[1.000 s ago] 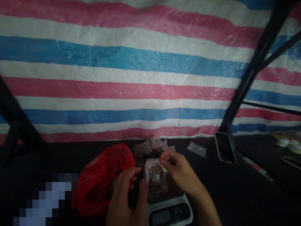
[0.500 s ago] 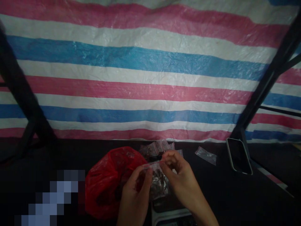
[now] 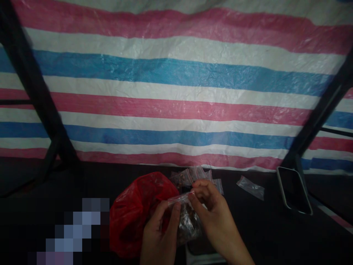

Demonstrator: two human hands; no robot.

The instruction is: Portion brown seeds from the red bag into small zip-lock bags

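Both hands are up close together low in the middle of the scene, sharing one small zip bag (image 3: 188, 222). Left hand (image 3: 161, 237) has its thumb and forefinger pressed together on the left end of the bag's pale seal strip, the other fingers curled behind it; right hand (image 3: 213, 217) pinches the right end of that same strip between fingertips (image 3: 193, 197) and thumb, wrist coming in from five o'clock. The bag hangs down between the two palms, clear plastic with something dark and lumpy inside, held off the tabletop (image 3: 264, 232) and just above the front of a kitchen scale (image 3: 202, 255), of which only the dark platform and a pale edge show at six o'clock. Touching the left hand at nine o'clock sits a crumpled red plastic bag (image 3: 132, 213), slumped on the dark surface. Just past the hands at twelve o'clock lies a loose heap of small zip bags (image 3: 194, 174) with reddish seal strips. Off at two o'clock, well apart, one empty zip bag (image 3: 250, 187) lies flat, and farther out at three o'clock a phone (image 3: 293, 189) leans, screen dark, against a black frame pole (image 3: 317, 123). Behind everything hangs a striped tarp (image 3: 176, 92) in pink, white and blue. Light is dim, so what fills the held bag I cannot tell.
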